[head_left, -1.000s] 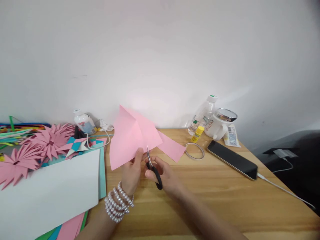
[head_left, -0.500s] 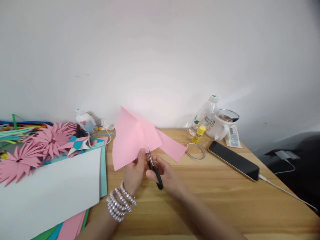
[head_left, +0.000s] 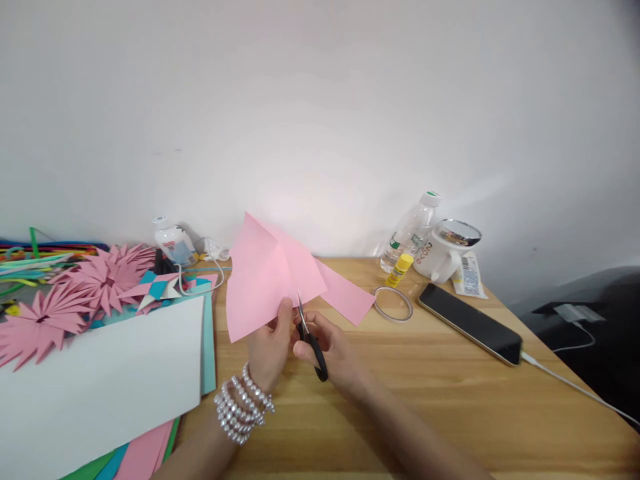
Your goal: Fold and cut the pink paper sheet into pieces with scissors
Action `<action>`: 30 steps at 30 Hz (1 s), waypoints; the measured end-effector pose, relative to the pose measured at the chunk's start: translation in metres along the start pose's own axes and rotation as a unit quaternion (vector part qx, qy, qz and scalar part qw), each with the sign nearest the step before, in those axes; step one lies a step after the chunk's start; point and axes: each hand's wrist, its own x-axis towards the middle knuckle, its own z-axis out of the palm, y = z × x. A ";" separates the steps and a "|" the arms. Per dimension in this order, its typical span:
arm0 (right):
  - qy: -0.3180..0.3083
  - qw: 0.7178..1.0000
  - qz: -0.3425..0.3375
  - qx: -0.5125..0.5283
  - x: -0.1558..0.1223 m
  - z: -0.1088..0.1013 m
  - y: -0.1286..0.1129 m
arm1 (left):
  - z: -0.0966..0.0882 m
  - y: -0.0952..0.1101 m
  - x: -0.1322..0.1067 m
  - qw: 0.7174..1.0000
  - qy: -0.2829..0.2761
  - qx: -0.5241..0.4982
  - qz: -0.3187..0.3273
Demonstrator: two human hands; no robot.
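A creased sheet of pink paper (head_left: 265, 273) is held up over the table by my left hand (head_left: 273, 340), thumb on its near edge. My right hand (head_left: 333, 347) is closed around the black handles of a pair of scissors (head_left: 314, 350). The blades point up and away, set at the near edge of the sheet just right of my left thumb. Part of the blades is hidden by the paper. Behind the sheet, a separate-looking pink strip (head_left: 347, 297) rests on the wooden table (head_left: 400, 400). Pearl bracelets circle my left wrist.
To the right are a metal ring (head_left: 393, 305), a glue stick (head_left: 400, 270), a clear bottle (head_left: 413, 230), a white mug (head_left: 437, 257) and a cabled phone (head_left: 470, 323). Pink folded paper flowers (head_left: 107, 283), a white sheet (head_left: 115, 373) and a small white bottle (head_left: 175, 243) are left.
The whole view has shifted very slightly, with things sitting a little farther right. Both hands keep the same hold on the paper and scissors.
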 end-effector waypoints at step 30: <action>-0.009 1.000 -0.020 0.007 0.000 -0.003 0.004 | -0.002 -0.005 0.003 0.999 -0.001 0.006 0.035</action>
